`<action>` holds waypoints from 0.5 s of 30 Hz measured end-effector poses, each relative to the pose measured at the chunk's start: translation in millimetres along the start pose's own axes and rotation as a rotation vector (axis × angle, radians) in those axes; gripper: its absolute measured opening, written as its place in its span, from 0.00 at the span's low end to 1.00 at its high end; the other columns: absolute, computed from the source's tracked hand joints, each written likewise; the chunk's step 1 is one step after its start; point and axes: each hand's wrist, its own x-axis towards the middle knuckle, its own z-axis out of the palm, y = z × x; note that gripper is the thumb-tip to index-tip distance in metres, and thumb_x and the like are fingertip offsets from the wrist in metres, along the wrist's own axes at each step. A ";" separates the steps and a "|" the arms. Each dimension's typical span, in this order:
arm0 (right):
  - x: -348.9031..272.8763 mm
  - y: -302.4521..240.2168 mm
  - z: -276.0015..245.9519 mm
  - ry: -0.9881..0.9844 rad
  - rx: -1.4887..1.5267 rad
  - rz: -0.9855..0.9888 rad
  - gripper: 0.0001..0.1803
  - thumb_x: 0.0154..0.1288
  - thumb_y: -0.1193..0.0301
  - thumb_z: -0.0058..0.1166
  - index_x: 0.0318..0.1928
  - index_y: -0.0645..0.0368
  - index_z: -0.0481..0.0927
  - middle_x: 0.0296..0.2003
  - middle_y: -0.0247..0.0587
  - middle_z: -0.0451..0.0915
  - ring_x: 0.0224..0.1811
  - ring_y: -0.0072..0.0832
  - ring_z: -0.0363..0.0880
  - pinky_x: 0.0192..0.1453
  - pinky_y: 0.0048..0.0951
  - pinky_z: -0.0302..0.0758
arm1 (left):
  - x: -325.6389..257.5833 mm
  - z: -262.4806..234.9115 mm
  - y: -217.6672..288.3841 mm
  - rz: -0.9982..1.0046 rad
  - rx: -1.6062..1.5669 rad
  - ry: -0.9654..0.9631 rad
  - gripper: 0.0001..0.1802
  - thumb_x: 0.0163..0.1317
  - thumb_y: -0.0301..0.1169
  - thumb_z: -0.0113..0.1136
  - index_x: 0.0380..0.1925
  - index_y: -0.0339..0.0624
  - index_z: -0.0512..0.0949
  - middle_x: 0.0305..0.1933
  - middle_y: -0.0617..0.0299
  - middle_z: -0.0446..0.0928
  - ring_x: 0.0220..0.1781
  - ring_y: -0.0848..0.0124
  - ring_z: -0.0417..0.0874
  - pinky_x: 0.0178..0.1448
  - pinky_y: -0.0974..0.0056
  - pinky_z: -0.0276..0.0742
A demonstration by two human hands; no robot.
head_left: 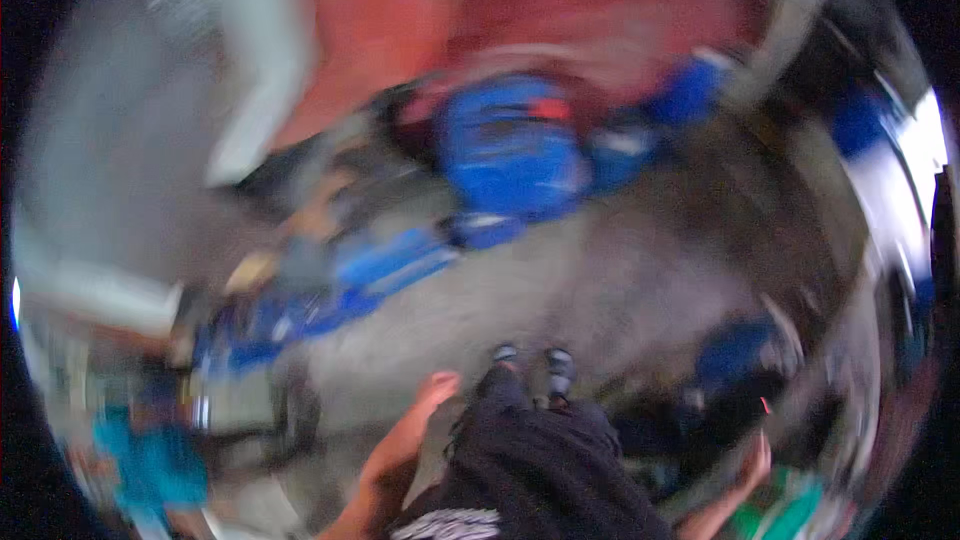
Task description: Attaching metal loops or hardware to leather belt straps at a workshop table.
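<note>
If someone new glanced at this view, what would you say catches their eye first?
Most likely the big bright blue object in the upper middle, blurred against a red surface behind it. More blue items trail down to the left across the grey floor. At the bottom, the person's dark clothing and shoes stand between the left hand and right hand, both hanging empty as far as the blur shows.

Single head-worn fisheye view, looking steeply down from standing height at the grey floor (560,290). Wearer's shoes (533,368) sit low centre, forearms enter from lower edge. Frame heavily motion-blurred; edges curve toward rim.
</note>
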 end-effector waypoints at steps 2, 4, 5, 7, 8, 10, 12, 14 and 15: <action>45.5 7.4 48.3 -0.306 0.011 -0.037 0.12 0.71 0.66 0.53 0.46 0.60 0.80 0.40 0.39 0.81 0.40 0.26 0.78 0.44 0.30 0.77 | -15.6 14.7 -7.7 -0.029 0.315 0.120 0.18 0.61 0.43 0.65 0.46 0.45 0.82 0.41 0.61 0.84 0.40 0.72 0.83 0.45 0.64 0.80; 216.9 26.1 -27.2 -0.249 -0.232 0.588 0.18 0.71 0.52 0.47 0.42 0.53 0.81 0.31 0.35 0.80 0.27 0.30 0.76 0.28 0.36 0.73 | 22.8 40.7 -51.8 0.402 0.727 0.058 0.21 0.59 0.50 0.59 0.42 0.48 0.83 0.43 0.57 0.84 0.45 0.60 0.84 0.52 0.56 0.79; 235.9 24.6 54.8 -0.366 -0.264 0.607 0.18 0.71 0.52 0.47 0.42 0.53 0.81 0.31 0.35 0.80 0.27 0.30 0.76 0.28 0.36 0.73 | -4.7 45.8 -26.8 0.384 0.795 0.146 0.22 0.58 0.50 0.59 0.43 0.48 0.84 0.45 0.55 0.83 0.49 0.55 0.83 0.54 0.55 0.78; 229.8 34.5 217.2 -0.566 -0.619 0.391 0.20 0.71 0.52 0.47 0.47 0.53 0.80 0.34 0.39 0.81 0.31 0.33 0.77 0.33 0.38 0.75 | -49.4 47.1 -31.2 0.206 0.674 0.288 0.24 0.56 0.52 0.59 0.47 0.50 0.83 0.51 0.52 0.81 0.54 0.53 0.81 0.56 0.52 0.77; 194.0 24.4 290.3 -0.652 -0.777 0.249 0.21 0.71 0.52 0.47 0.49 0.54 0.80 0.35 0.40 0.81 0.32 0.35 0.78 0.35 0.40 0.75 | -78.4 52.1 -21.2 0.117 0.699 0.307 0.26 0.57 0.55 0.58 0.50 0.52 0.82 0.53 0.50 0.80 0.57 0.53 0.79 0.59 0.52 0.75; 101.7 -13.0 410.5 -0.758 -1.057 -0.101 0.23 0.71 0.52 0.47 0.54 0.54 0.80 0.38 0.43 0.82 0.36 0.38 0.79 0.40 0.42 0.76 | -79.1 60.5 -32.4 -0.051 0.599 0.326 0.30 0.56 0.58 0.58 0.52 0.53 0.81 0.55 0.51 0.80 0.59 0.54 0.79 0.62 0.53 0.74; 82.2 -10.0 516.9 -0.971 -0.972 -0.042 0.18 0.71 0.56 0.49 0.50 0.55 0.80 0.37 0.41 0.81 0.36 0.34 0.79 0.40 0.39 0.76 | -74.9 60.0 -44.5 -0.184 0.494 0.311 0.33 0.56 0.62 0.58 0.55 0.55 0.80 0.57 0.53 0.79 0.61 0.54 0.78 0.64 0.53 0.73; 50.7 19.0 607.2 -1.258 -0.768 0.213 0.10 0.70 0.64 0.52 0.44 0.55 0.79 0.36 0.35 0.80 0.36 0.27 0.78 0.39 0.31 0.76 | -76.9 61.5 -74.3 -0.125 0.246 0.268 0.34 0.58 0.64 0.54 0.56 0.54 0.79 0.58 0.50 0.78 0.64 0.51 0.75 0.66 0.54 0.69; 31.4 36.3 643.0 -1.384 -0.667 0.357 0.06 0.70 0.67 0.54 0.40 0.55 0.79 0.35 0.33 0.80 0.36 0.23 0.77 0.39 0.27 0.75 | -76.8 65.4 -89.8 -0.125 0.205 0.295 0.34 0.58 0.64 0.54 0.56 0.54 0.79 0.58 0.50 0.78 0.64 0.51 0.75 0.66 0.54 0.69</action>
